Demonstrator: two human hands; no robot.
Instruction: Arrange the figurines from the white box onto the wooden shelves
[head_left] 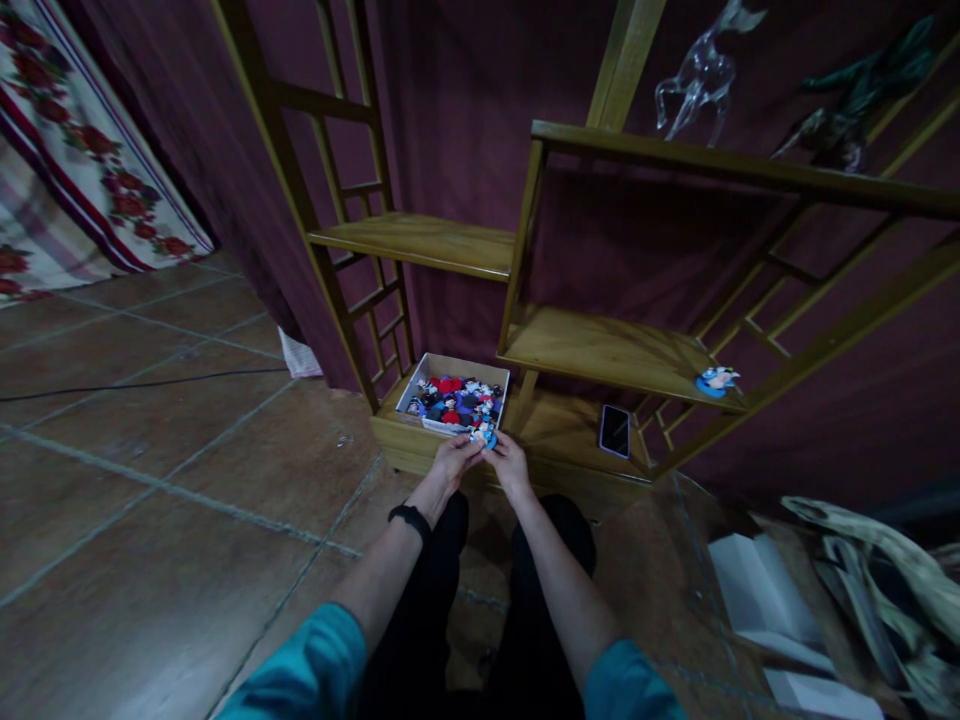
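Note:
A small blue and white figurine is pinched between the fingertips of both hands. My left hand, with a black band on its wrist, grips it from the left. From the right, my right hand closes on its other side. Just beyond the hands stands a shallow white box holding several small figurines in red, black, white and purple. A similar blue and white figurine stands on the right end of the middle shelf.
The wooden shelf unit rises in front of me. A phone lies on its bottom board. A clear horse figure and a dark green statue stand higher. White box pieces and a bag lie at right.

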